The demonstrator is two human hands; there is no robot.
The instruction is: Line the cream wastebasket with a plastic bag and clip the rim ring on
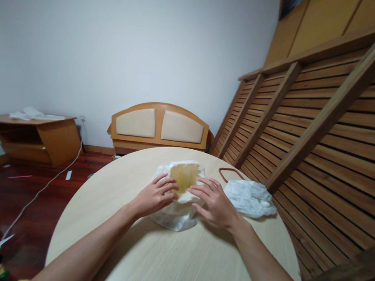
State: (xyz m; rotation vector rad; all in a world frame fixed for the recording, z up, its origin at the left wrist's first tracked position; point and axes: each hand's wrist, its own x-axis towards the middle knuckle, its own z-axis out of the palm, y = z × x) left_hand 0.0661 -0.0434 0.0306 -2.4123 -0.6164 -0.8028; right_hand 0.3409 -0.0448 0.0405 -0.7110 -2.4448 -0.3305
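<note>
A crumpled white plastic bag point(175, 220) lies on the round table, with a smooth yellowish area point(182, 176) showing in its middle. Whether that is a separate object or the bag's inside, I cannot tell. My left hand point(158, 192) rests at the left edge of the yellow area, its bent fingers apart and touching the white plastic. On the opposite side, my right hand point(212, 200) reaches in with fingers spread and thumb away from them, the fingertips at the plastic's edge. Neither hand is closed around anything I can see.
The pale round table point(97, 220) also carries a second crumpled plastic bag point(250, 197) and a reddish-brown loop point(229, 174) at the right. Slatted wooden panels point(311, 127) lean along the right side. Behind the table stands a headboard point(159, 121); a low cabinet point(52, 138) is at left.
</note>
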